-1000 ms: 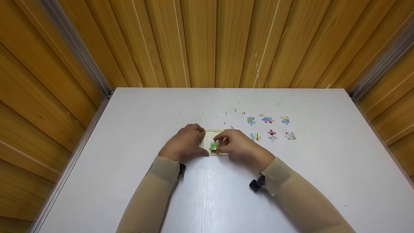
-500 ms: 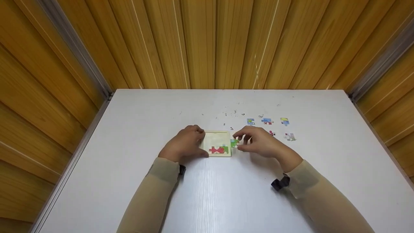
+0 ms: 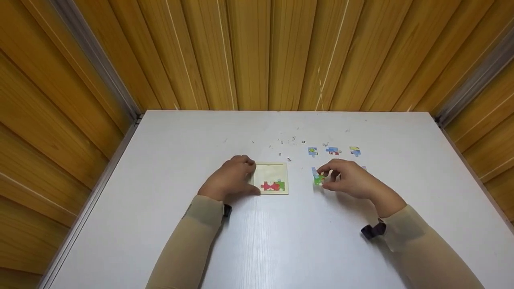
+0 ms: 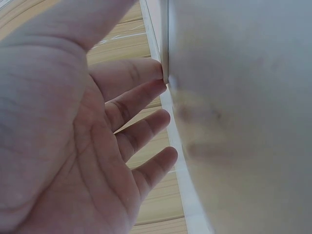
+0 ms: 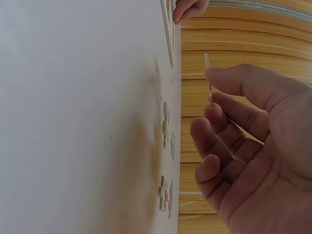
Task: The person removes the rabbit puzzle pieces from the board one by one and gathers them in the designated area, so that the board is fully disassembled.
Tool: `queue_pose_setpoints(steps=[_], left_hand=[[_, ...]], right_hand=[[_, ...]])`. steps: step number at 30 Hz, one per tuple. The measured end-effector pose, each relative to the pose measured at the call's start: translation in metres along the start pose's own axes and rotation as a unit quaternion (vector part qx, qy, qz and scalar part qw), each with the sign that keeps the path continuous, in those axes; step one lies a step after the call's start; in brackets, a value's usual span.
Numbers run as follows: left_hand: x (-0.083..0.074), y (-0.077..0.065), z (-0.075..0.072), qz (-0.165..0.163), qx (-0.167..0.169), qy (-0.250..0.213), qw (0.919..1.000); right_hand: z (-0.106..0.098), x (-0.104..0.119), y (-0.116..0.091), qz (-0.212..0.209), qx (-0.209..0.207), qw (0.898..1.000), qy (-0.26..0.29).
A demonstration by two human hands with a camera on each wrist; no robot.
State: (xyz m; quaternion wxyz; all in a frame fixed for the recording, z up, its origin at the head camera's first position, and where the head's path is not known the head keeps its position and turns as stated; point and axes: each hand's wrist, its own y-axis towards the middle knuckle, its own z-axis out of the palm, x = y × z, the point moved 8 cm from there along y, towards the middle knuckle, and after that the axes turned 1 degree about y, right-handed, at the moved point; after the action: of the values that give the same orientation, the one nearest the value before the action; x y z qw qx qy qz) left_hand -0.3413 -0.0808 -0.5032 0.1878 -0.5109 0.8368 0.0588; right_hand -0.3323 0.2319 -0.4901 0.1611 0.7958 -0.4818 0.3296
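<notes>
My left hand [image 3: 231, 176] holds the left side of a pale wooden puzzle tray [image 3: 287, 178], fingers at its far corner and thumb at its near corner. Red puzzle pieces [image 3: 270, 186] and a green piece [image 3: 280, 184] lie along the tray's near edge. To the right of the tray, my right hand [image 3: 351, 176] pinches a green puzzle piece [image 3: 319, 179] between thumb and fingers. The right wrist view shows this piece edge-on, raised off the table. A blue puzzle piece [image 3: 314, 170] shows just behind it, partly covered.
Three loose puzzle pieces, one blue-green [image 3: 312, 151], one blue and red [image 3: 333, 151], one yellow and blue [image 3: 354, 151], lie in a far row. My right hand hides most of the nearer row. Small dark crumbs [image 3: 293, 139] dot the white table [image 3: 192, 136] behind the tray.
My right hand has lifted the green piece from over the tray and carried it right, beside the loose pieces. The tray's inside has come into view. My left hand stays on the tray.
</notes>
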Motion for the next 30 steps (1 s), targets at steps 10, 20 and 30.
queue_pose_setpoints(steps=[10,20,30], left_hand=[[0.001,0.002,0.001,-0.012,0.005,0.002,0.9999],[0.002,0.001,0.002,-0.015,0.006,0.003,0.9999],[0.003,0.001,0.002,-0.024,0.01,-0.001,0.9996]], right_hand=[[0.005,-0.007,-0.001,0.001,0.009,1.0,-0.025],[0.015,-0.015,0.0,0.038,0.031,0.998,-0.043],[0.009,-0.001,0.004,0.028,0.014,0.999,-0.031]])
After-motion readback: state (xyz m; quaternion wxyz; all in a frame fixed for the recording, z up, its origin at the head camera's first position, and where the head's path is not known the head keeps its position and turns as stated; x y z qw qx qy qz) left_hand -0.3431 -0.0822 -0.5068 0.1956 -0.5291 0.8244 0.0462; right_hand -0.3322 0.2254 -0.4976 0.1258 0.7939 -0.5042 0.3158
